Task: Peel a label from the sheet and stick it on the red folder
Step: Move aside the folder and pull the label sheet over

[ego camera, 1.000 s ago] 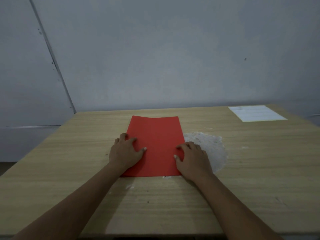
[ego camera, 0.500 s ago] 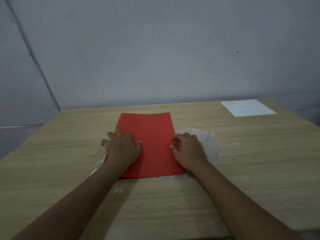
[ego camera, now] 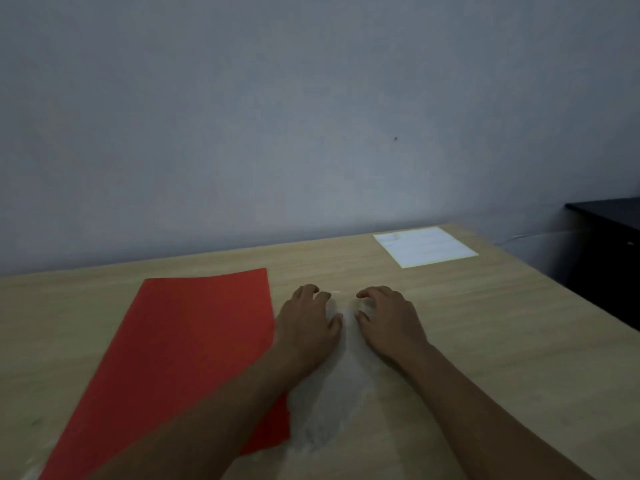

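The red folder [ego camera: 187, 344] lies flat on the wooden table [ego camera: 502, 341], left of centre. A white label sheet [ego camera: 425, 245] rests at the far right corner of the table. My left hand [ego camera: 308, 323] hovers just right of the folder's right edge, fingers curled and apart, holding nothing. My right hand [ego camera: 389, 322] is beside it, a little further right, also with nothing in it. Both hands sit over a whitish scuffed patch [ego camera: 332, 396] on the tabletop, well short of the label sheet.
A grey wall stands right behind the table's far edge. A dark cabinet [ego camera: 609, 251] stands off the table's right side. A small white scrap [ego camera: 336, 291] lies between the fingertips.
Both hands have left the folder and moved to the right, off its surface. The view has swung right, so the folder now sits at the left and the label sheet looks closer.
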